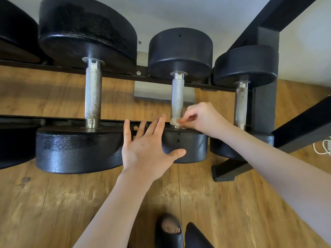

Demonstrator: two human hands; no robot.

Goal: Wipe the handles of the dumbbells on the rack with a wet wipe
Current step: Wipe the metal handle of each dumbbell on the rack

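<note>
Right hand pinching wet wipe at near end of middle dumbbell handle; left hand spread flat, fingers straight, against its front head.

black rack carries three dumbbells.

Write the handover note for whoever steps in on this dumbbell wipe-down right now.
Right hand: pinches the wet wipe against the near end of the middle handle.
Left hand: open, fingers spread over the middle dumbbell's near head.
Done: middle handle looks clean above the wipe.
Left: finish its near end, then the left handle and right handle, both with dark specks.
</note>
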